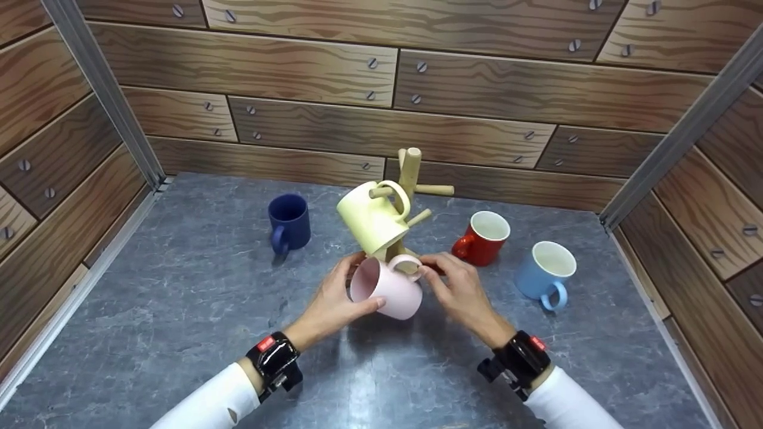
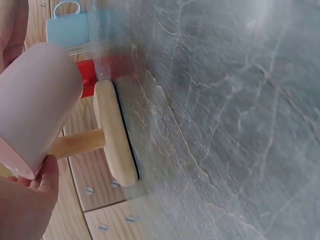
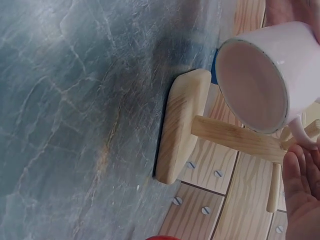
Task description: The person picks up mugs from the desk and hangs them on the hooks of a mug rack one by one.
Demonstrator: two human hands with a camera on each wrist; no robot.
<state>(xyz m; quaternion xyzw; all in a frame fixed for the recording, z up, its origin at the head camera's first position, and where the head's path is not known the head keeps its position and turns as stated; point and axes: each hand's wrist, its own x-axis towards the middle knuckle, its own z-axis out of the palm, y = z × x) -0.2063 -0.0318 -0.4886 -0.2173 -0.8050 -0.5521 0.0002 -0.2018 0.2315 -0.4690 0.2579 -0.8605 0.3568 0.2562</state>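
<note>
A pink mug (image 1: 390,290) is tilted on its side in front of a wooden mug tree (image 1: 409,170), its mouth facing left. My left hand (image 1: 335,293) holds its body, thumb on the near side and fingers at the rim. At the mug's handle, my right hand (image 1: 459,289) pinches with thumb and fingertips. The right wrist view shows those fingertips against the handle (image 3: 300,134), close to the tree's pegs; whether a peg passes through it I cannot tell. Just above, a yellow mug (image 1: 371,219) hangs tilted with its handle over a peg.
A dark blue mug (image 1: 291,223) stands upright left of the tree. To the right stand a red mug (image 1: 484,241) and a light blue mug (image 1: 545,273). The grey marbled tabletop (image 1: 179,298) is bounded by wood-patterned walls (image 1: 310,65) at the back and sides.
</note>
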